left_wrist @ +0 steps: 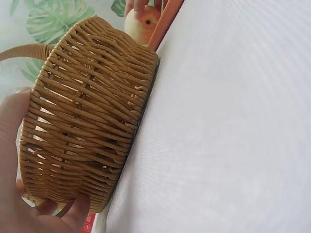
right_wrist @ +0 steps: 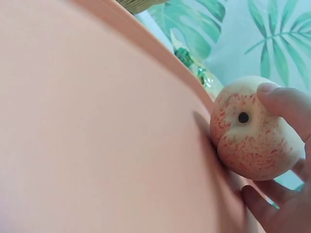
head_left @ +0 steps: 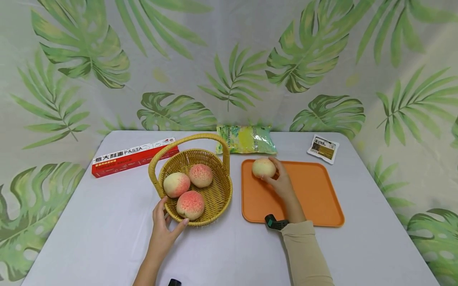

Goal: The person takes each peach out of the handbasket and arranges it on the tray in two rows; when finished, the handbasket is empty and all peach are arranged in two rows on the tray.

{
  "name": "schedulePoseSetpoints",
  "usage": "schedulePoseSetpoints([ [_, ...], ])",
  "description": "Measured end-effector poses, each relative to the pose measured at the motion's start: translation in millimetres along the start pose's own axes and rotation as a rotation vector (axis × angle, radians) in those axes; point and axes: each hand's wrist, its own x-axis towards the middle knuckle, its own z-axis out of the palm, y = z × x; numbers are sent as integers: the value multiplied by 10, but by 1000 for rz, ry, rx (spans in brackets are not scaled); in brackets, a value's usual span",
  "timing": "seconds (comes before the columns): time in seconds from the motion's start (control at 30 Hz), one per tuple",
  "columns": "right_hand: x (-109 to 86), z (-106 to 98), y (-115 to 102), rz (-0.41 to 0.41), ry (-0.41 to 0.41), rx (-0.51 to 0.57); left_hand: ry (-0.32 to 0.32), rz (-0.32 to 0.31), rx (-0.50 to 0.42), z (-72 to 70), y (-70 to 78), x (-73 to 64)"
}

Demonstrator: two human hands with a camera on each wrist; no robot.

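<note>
A round woven basket [head_left: 224, 198] with a tall arched handle holds three pink-and-cream peaches, among them a mostly pink one [head_left: 191, 205] at the front. My left hand [head_left: 162, 226] grips the basket's near left side, thumb at the rim and fingers around the wall [left_wrist: 82, 116]. Over the far left corner of an orange tray [head_left: 304, 190], my right hand [head_left: 280, 182] holds a pale peach [head_left: 264, 168] between thumb and fingers. The right wrist view shows the red-speckled underside of this peach [right_wrist: 257, 150] with a dark hole, close to the tray surface.
A red and white pasta box [head_left: 134, 157] lies behind the basket to the left. Behind basket and tray is a shiny green-yellow packet [head_left: 247, 140]. A small white and brown sachet [head_left: 323, 149] lies past the tray's far right corner. A leaf-print cloth [head_left: 229, 79] hangs behind the table.
</note>
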Motion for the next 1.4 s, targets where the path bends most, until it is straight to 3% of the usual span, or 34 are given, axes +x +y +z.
schedulePoseSetpoints([
  [0.43, -25, -4, -43, 22, 1, -35, -4, 14, -20, -1, 0, -2],
  [0.63, -86, -5, -293, 57, -13, -6, -15, 18, -31, -9, 112, -24],
  [0.73, -70, -7, -211, 62, -6, -11, -16, 7, -32, -10, 112, -24],
  [0.83, -40, -12, -73, 60, 6, -17, -9, 11, -27, -4, 11, -8],
  [0.97, -45, -20, -92, 28, 11, -31, -7, 11, -26, -4, 0, -5],
  [1.23, -153, -44, -588, -97, 24, 6, -4, 5, -26, -1, 9, -7],
  [1.4, -200, -37, -893, -221, 37, 0, -8, 12, -30, -3, 2, -5],
])
